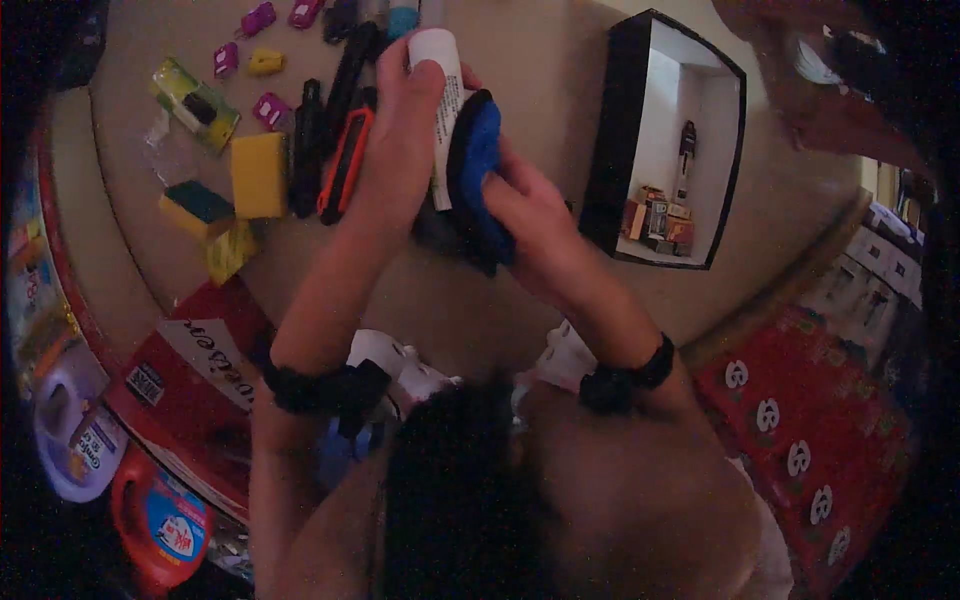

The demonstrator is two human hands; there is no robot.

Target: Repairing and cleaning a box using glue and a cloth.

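A white cylindrical container (436, 52) with small dark print is gripped by my left hand (405, 115), the thumb lying along its side. My right hand (527, 205) has its fingers wrapped round a blue pad with a black edge (480, 150). The pad rests against the container or just beside it; I cannot tell if they touch. Left of my left hand lie an orange-and-black tool (347, 165) and a long black tool (308, 140), both on the tan surface.
Yellow sponges (258, 176), a green-and-yellow package (192, 103) and several small purple items (270, 110) lie at the left. A black-edged white box (650, 150) at the right holds small cartons (660, 220). Nearer left are a red bag (190, 390) and detergent bottles (165, 525).
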